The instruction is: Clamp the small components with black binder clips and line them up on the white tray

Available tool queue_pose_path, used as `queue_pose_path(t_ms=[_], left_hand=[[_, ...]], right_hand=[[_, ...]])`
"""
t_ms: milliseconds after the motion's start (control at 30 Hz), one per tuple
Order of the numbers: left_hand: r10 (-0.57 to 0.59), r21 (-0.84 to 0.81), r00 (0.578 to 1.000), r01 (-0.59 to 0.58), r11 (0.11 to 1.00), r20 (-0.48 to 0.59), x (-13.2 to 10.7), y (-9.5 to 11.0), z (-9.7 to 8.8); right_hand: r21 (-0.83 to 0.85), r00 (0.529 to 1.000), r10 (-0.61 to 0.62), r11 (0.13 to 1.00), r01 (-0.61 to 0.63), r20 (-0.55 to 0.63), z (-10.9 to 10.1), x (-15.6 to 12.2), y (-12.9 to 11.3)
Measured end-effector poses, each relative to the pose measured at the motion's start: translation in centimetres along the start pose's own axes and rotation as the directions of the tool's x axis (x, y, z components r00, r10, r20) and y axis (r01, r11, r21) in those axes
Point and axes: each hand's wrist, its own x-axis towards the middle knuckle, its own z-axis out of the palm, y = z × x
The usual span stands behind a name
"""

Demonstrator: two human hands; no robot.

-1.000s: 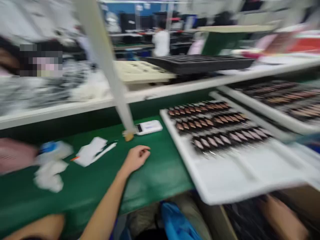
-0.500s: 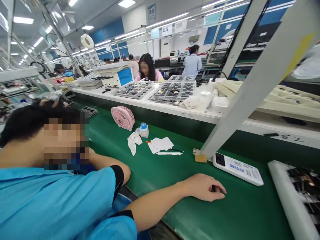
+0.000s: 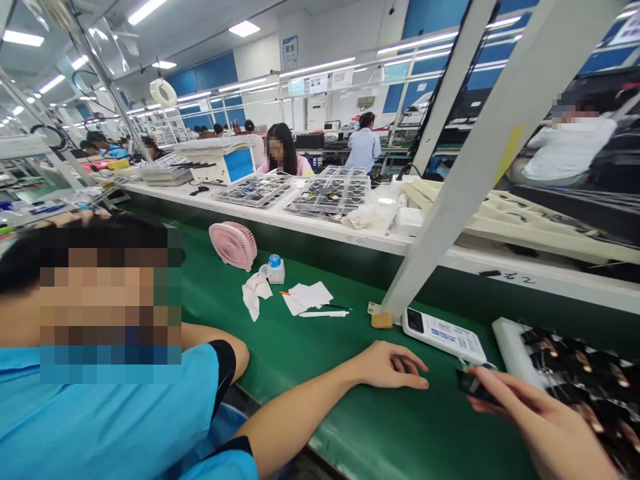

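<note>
My left hand [image 3: 553, 417] reaches in from the lower right, seen partly cut off. Its thumb and fingers are pinched around a small black part [image 3: 473, 383] with thin pale wires at its top. I cannot make out what kind of part it is. Beside my hand stands a white tray [image 3: 517, 350] holding many black parts with coppery patches. A co-worker's hand [image 3: 387, 365] rests on the green bench to the left of the part, apart from it, fingers loosely curled. My right hand is out of view.
A co-worker in a blue shirt [image 3: 115, 413] leans on the green bench [image 3: 280, 353] at left. Behind stand a pink fan [image 3: 233, 245], a bottle [image 3: 275, 269], papers [image 3: 310, 295] and a white device [image 3: 445, 333]. A slanted post [image 3: 445, 220] rises beside a shelf.
My left hand has come into view at the lower right with the black part. The view has swung slightly right, showing more of the tray. The co-worker's arm stays on the bench.
</note>
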Motion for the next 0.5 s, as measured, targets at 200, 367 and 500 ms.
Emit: queue_pose_path(t_ms=[200, 367, 500], left_hand=[[-0.090, -0.160, 0.991, 0.072, 0.984, -0.103, 0.8, -0.4, 0.2], [-0.117, -0.197, 0.978, 0.083, 0.977, -0.173, 1.5, -0.9, 0.7], [-0.128, -0.191, 0.968, 0.087, 0.978, -0.218, 1.7, -0.7, 0.8]], right_hand=[[0.135, 0.981, -0.011, 0.991, -0.016, 0.192, 4.5, 1.9, -0.6], [0.292, 0.974, -0.036, 0.956, -0.032, 0.223, 4.9, 2.0, 1.7], [0.342, 0.974, 0.026, 0.934, -0.104, 0.226, 4.1, 2.1, 1.7]])
